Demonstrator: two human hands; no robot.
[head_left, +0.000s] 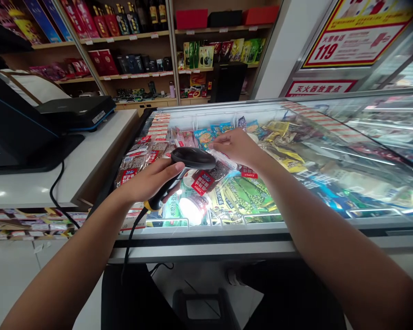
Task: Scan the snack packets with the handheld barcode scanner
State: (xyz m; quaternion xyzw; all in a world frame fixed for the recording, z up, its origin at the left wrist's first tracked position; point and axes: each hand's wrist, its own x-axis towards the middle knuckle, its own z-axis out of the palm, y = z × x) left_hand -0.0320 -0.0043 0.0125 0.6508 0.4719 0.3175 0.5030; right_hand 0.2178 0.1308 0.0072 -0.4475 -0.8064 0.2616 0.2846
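Left hand (151, 181) is wrapped round the grip of the black scanner (191, 160), its head tipped down toward 4 o'clock at a clear red-label packet (206, 179). Right hand (237, 146), at 2 o'clock from the scanner, pinches that packet flat on the freezer (261, 229) lid. Looks mid-scan to me: item lined up, can't tell if it's registered. Till counter (99, 146) sits off at 9 o'clock

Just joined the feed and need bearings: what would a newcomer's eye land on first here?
The black barcode scanner gripped in the left hand, mid-frame, aimed down at a clear packet that the right hand holds over the glass-topped chest freezer. Next, the red-and-yellow 119 sign at the upper right.
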